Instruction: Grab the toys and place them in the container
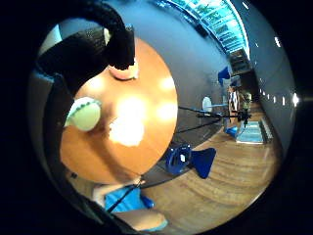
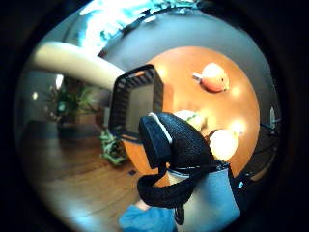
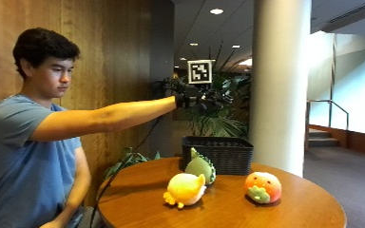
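Grip state is hard to tell; the gloved right hand (image 3: pixel 192 100) hangs high above the black basket (image 3: pixel 218 154). Beside the basket, three toys wait on the table (image 3: pixel 296 209): green (image 3: pixel 200 167), yellow (image 3: pixel 185 189), orange (image 3: pixel 263 187).

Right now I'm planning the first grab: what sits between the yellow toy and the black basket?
In the outside view, the green toy stands between the yellow toy and the black basket, close against the basket's front wall.
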Tool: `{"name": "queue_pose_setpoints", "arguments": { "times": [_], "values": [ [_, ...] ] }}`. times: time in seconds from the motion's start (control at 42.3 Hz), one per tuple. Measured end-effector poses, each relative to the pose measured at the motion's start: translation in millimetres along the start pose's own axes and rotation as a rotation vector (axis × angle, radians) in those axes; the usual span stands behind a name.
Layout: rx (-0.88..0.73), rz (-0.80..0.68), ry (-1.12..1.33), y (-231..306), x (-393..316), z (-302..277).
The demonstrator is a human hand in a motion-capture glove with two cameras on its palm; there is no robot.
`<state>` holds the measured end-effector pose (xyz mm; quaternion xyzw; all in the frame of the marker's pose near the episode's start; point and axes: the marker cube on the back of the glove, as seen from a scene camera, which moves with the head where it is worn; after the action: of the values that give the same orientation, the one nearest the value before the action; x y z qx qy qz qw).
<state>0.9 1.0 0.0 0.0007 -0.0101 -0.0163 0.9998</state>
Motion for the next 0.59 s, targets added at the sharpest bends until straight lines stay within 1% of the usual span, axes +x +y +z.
{"name": "queue_pose_setpoints", "arguments": {
  "times": [0.142, 0.26, 0.379, 0.591],
  "values": [
    [-0.005, 0.034, -0.02, -4.3, 6.1, 2.9],
    [-0.002, 0.033, 0.001, -11.6, 14.4, 8.5],
    [0.015, 0.09, -0.046, -29.0, 15.4, 15.0],
    [0.038, -0.009, 0.03, -60.9, 39.2, 51.1]
  ]
}}
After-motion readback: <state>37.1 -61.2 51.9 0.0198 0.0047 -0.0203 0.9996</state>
